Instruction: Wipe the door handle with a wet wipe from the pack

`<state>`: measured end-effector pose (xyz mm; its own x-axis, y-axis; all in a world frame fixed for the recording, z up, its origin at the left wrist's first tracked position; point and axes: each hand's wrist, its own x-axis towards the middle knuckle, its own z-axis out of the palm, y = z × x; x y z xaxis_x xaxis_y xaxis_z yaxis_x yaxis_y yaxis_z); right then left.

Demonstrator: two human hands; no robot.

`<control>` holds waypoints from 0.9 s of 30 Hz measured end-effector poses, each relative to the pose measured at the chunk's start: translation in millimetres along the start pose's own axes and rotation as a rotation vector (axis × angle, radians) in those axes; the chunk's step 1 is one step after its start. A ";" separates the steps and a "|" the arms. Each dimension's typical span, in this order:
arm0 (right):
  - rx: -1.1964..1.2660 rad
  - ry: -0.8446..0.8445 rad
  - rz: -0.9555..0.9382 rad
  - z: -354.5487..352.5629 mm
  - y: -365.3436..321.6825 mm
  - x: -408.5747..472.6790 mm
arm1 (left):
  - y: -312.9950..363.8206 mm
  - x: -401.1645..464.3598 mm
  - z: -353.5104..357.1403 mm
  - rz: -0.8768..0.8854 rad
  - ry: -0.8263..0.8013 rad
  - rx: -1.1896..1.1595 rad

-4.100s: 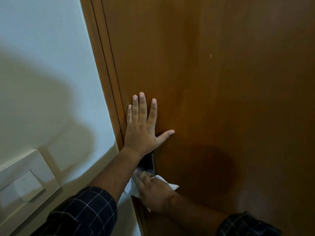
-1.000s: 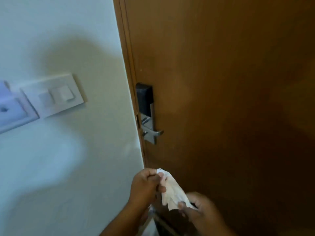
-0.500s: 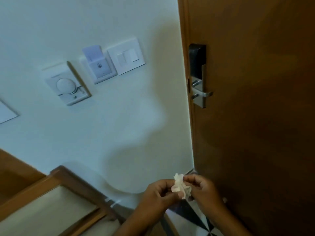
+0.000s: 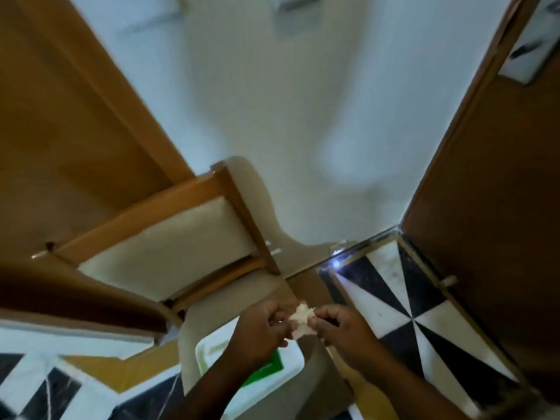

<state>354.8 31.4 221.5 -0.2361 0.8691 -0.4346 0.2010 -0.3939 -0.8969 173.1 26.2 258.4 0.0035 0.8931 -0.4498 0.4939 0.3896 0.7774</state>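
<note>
- As the view tilts down toward the floor, the left hand (image 4: 260,334) and right hand (image 4: 342,331) meet in front of the body, both closed on the wet wipe (image 4: 300,321), which is bunched into a small pale wad between them.
- The fingertips (image 4: 319,318) of the right hand pinch one side of the wad; the left hand's thumb and fingers pinch the other.
- Directly below the hands lies a white pack (image 4: 212,353) with a green panel, resting on a beige surface.
- The door (image 4: 485,183) stands at right; its handle is out of view here.
- Handling, as a judgement: the wipe is light, limp and damp, likely to cling and stay crumpled; pinching at free edges or corners would suit it.
- A checkered floor (image 4: 409,313) and a wooden chair (image 4: 188,237) frame the scene.
</note>
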 end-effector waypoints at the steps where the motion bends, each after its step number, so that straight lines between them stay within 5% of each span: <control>1: -0.027 -0.011 0.018 21.6 9.1 4.1 | -20.7 0.2 -10.9 0.001 -0.001 0.041; 5: -0.159 -0.034 0.129 96.5 50.1 13.8 | -105.0 0.7 -37.7 -0.006 -0.076 0.286; 15: -0.299 0.069 0.480 175.7 166.4 59.6 | -255.7 32.5 -10.0 -0.214 -0.171 0.279; 27: -0.906 0.306 0.351 206.1 215.7 68.1 | -322.6 48.0 29.7 -0.129 -0.156 0.414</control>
